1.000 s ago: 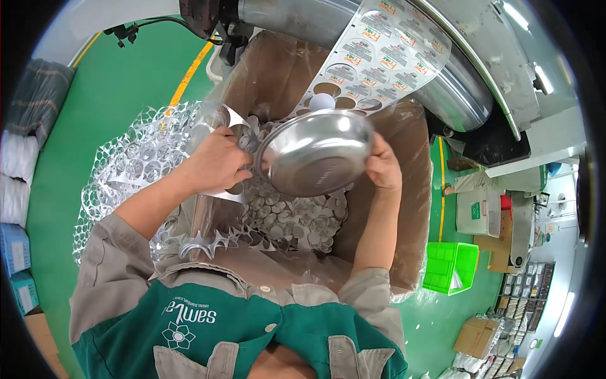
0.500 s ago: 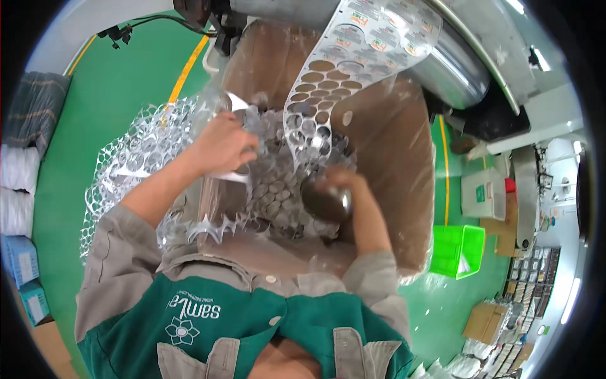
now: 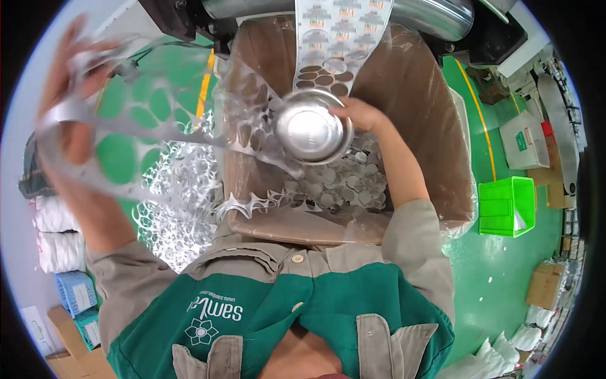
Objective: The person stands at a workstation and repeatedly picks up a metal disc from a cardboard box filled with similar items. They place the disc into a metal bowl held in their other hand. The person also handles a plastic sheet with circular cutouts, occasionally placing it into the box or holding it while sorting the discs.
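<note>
My left hand (image 3: pixel 79 107) is raised at the far left, smeared by motion, with a punched foil strip (image 3: pixel 136 132) full of round holes caught in it. The strip stretches across toward the box. My right hand (image 3: pixel 361 115) grips the rim of a round steel bowl (image 3: pixel 309 126) above the box. A printed foil web (image 3: pixel 344 31) with round cut-outs comes down from the roller behind the bowl. Below lie many loose foil discs (image 3: pixel 350 186) in the plastic-lined cardboard box (image 3: pixel 429 145).
Punched foil scrap (image 3: pixel 180 202) is heaped left of the box. A metal roller (image 3: pixel 435 16) spans the far side. A green crate (image 3: pixel 492 208) and a white bin (image 3: pixel 524 139) stand on the floor at right, with stacked packs (image 3: pixel 60 252) at left.
My left hand has swung up and left, pulling the strip out across the view. My right hand has raised the bowl, and its round face shows now. The view has shifted.
</note>
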Demonstrator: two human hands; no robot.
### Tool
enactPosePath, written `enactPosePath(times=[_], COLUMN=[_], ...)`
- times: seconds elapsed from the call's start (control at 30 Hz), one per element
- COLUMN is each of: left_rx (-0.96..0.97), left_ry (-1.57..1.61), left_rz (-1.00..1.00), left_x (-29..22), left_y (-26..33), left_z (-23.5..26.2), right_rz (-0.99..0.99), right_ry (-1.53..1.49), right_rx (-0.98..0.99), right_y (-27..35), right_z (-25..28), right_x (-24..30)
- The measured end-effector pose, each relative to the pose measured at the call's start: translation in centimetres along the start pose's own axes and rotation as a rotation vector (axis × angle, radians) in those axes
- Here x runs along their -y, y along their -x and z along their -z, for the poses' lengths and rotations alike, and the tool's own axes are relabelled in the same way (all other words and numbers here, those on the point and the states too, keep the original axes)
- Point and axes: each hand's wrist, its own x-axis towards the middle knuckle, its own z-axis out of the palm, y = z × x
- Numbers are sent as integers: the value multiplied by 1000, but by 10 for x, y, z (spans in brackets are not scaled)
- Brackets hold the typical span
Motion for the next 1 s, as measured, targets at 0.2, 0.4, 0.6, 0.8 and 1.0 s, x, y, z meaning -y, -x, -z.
enactPosePath(times=[0.2, 0.4, 0.6, 0.8, 1.0], left_rx=[-263, -158, 336, 763, 746], left_ry=[-854, -1084, -453, -704, -663], left_rz=[318, 441, -63, 23, 31], left_x=[12, 22, 90, 140, 137], left_y=[99, 122, 77, 101, 106], left_z=[299, 186, -65, -138, -142], right_rz=[-371, -305, -252, 197, 236], right_ry=[1155, 1005, 972, 1, -1118], right_rx=[-13, 93, 229, 13, -142], right_y=[18, 9, -7, 36, -16], right_z=[19, 17, 11, 27, 64], right_x=[-110, -120, -49, 106, -39])
